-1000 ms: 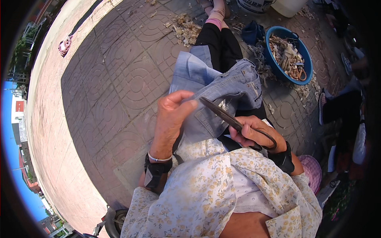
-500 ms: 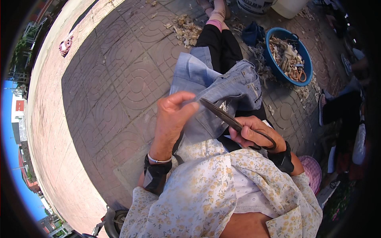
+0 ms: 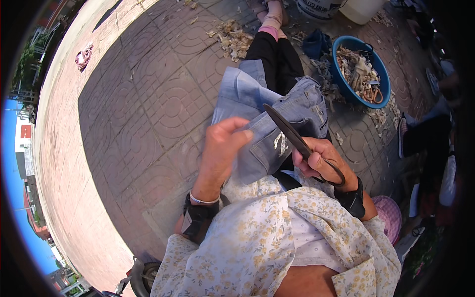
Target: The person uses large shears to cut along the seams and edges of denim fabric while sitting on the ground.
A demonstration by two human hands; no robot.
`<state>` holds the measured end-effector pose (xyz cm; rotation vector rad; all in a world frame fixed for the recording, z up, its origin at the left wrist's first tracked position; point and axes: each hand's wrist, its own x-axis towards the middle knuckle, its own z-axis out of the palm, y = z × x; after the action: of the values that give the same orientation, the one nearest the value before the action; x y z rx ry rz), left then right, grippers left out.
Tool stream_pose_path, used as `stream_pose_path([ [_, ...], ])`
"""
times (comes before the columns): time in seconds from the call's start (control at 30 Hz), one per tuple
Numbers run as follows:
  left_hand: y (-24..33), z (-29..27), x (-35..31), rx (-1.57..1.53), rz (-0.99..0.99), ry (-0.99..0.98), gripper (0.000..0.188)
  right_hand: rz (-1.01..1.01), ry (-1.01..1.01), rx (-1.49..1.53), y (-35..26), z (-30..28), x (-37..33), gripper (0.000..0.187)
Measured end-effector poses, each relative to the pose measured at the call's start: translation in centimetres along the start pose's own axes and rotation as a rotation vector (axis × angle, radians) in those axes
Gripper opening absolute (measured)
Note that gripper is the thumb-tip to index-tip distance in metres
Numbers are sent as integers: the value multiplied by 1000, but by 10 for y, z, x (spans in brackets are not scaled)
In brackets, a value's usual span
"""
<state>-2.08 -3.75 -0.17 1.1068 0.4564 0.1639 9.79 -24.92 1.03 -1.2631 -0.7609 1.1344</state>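
Across my lap lies a pair of light blue jeans (image 3: pixel 237 91), with a pocket and a silvery white patch showing. My left hand (image 3: pixel 220 151) is at their near left side, thumb and forefinger closed on the denim. My right hand (image 3: pixel 324 161) grips dark scissors (image 3: pixel 287 127) by the handles. The scissor blades look together and point up and left above the jeans, apart from my left hand. The fingertips of my left hand partly hide the cloth they pinch.
A blue basin (image 3: pixel 383 74) of scraps, with orange-handled scissors (image 3: pixel 373 96) in it, stands at the far right. Scrap piles (image 3: pixel 235 42) litter the paving. Dark blue cloth (image 3: pixel 316 43) lies beside the basin. A white bucket (image 3: pixel 319 7) stands behind; another person's leg (image 3: pixel 420 141) is at right.
My right hand has turned the scissors more upright, and their tips have moved right, away from my left hand. My left hand has shifted slightly right and down. The jeans remain on my lap.
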Motion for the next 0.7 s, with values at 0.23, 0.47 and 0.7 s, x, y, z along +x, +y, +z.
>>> stream_pose_path([
  [0.23, -2, -3, 0, -75, 8, 56, 14, 155, -96, 15, 2, -6, -8, 59],
  [0.47, 0, -1, -1, -56, 38, 72, 17, 222, -138, 47, -3, -2, -5, 53],
  [0.7, 0, 0, -1, -51, 44, 71, 17, 260, -128, 96, -6, -1, -6, 53],
])
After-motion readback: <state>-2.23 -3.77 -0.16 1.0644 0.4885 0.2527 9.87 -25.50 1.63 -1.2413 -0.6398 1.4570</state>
